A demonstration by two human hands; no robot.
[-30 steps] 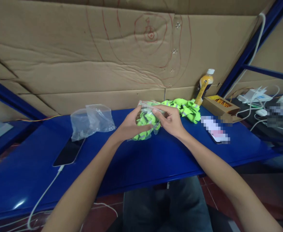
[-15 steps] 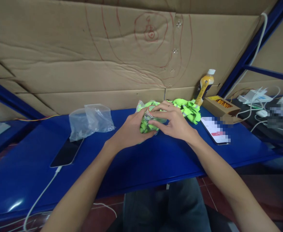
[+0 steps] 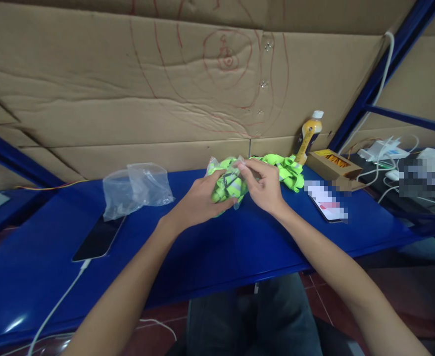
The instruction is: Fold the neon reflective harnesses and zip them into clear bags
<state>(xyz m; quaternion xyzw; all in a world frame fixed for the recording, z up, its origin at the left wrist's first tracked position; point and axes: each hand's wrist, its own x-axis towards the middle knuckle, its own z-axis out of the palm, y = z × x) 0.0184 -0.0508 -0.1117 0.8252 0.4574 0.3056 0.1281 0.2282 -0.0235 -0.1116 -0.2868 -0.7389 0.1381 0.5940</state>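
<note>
A clear plastic bag (image 3: 229, 184) is stuffed with neon-green strapping that carries silvery reflective stripes. My left hand (image 3: 200, 198) wraps round the bag's left side, thumb along the top and fingers below. With thumb and forefinger, my right hand (image 3: 264, 183) pinches the bag's clear edge at the upper right. Behind my right hand lies a heap of loose neon-green reflective straps (image 3: 289, 170) on the blue tabletop (image 3: 217, 252).
Two clear plastic bags (image 3: 139, 190) partly cover a dark phone (image 3: 100, 240) with a white cable at left. To the right are a yellow drink bottle (image 3: 309, 138), an open cardboard box (image 3: 334, 165) and a lit phone (image 3: 326, 202). Cardboard (image 3: 158, 118) lines the back.
My right hand has drawn its fingers together at the bag's edge, uncovering more of the green strapping. A red-edged strip seen across the bag earlier no longer shows. The camera view shifted slightly.
</note>
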